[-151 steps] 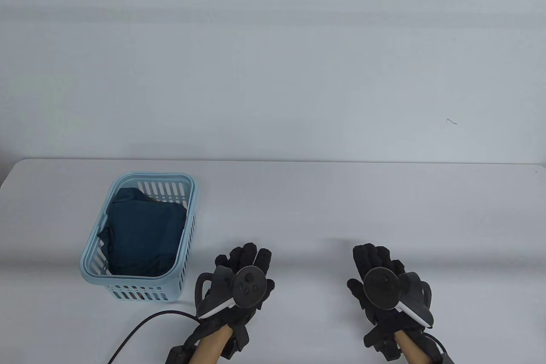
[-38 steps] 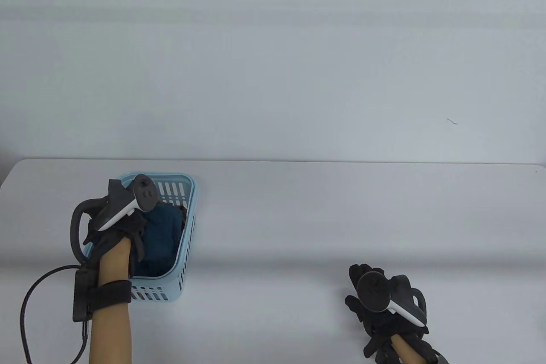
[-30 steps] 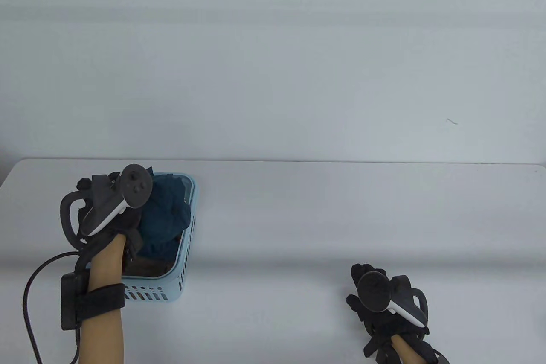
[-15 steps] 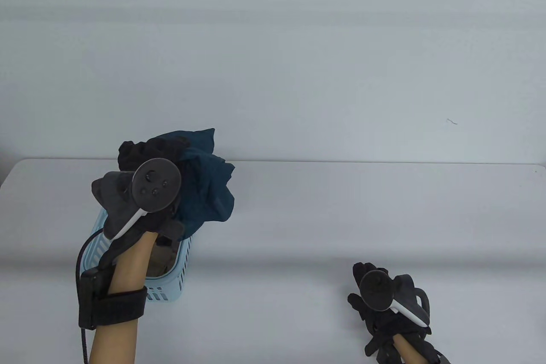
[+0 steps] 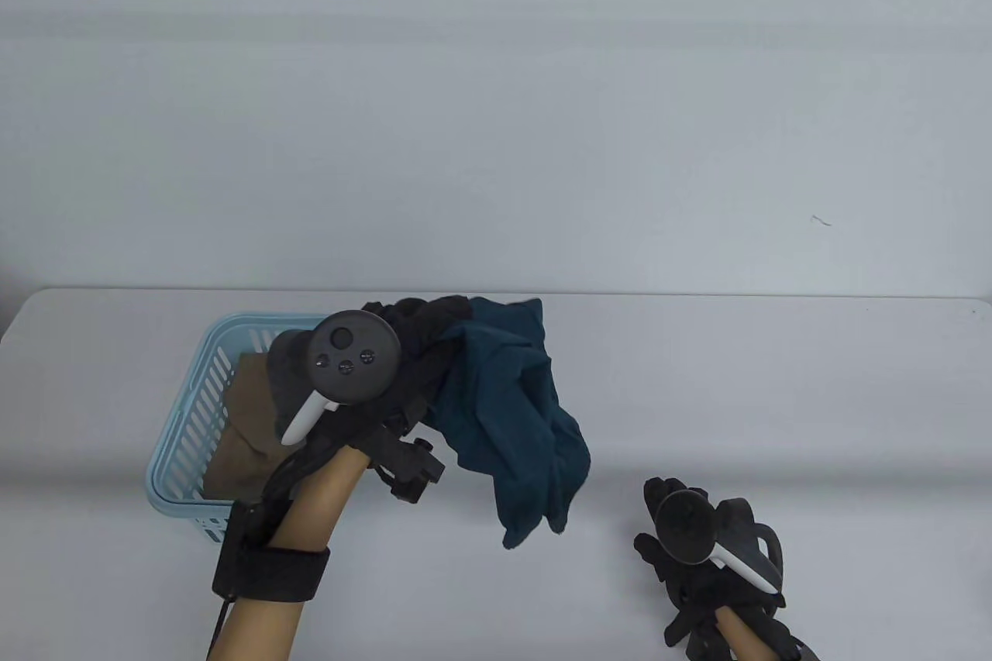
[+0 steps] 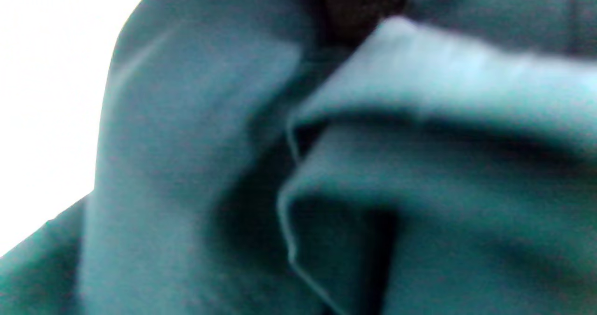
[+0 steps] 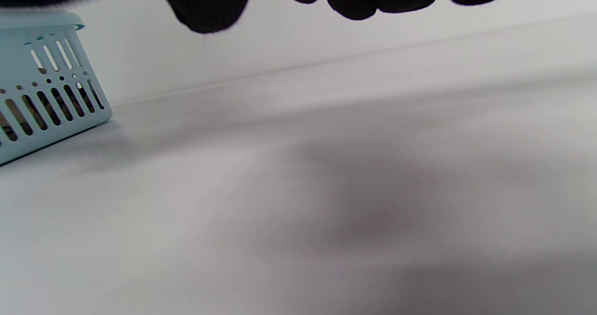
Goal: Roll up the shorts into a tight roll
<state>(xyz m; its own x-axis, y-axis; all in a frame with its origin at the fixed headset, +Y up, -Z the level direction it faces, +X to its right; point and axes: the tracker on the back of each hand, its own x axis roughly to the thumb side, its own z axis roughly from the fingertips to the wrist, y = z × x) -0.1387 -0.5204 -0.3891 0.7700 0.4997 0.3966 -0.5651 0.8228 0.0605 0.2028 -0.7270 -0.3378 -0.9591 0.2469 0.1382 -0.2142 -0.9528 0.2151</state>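
Gripping bunched teal shorts (image 5: 519, 421) in curled fingers, the left hand (image 5: 403, 374) holds them above the table (image 5: 697, 397) beside a blue basket (image 5: 182, 421) — the right hand (image 5: 690, 560) rests flat, fingers relaxed.

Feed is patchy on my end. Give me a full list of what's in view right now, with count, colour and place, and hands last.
Crumpled dark teal fabric shorts: one, dark teal, off the table, hanging right of the basket from the left hand's grip.
Light blue slotted plastic basket: one, light blue, on the table's left side.
Brown folded cloth: one, brown, inside the basket.
White table: one, white, under everything.
Black cable: one, black, trailing from the left wrist strap to the bottom edge.
Left hand: black glove, tracker on its back, raised over the basket's right edge, gripping the shorts.
Right hand: black glove, tracker on its back, near the table's lower right, holding nothing.
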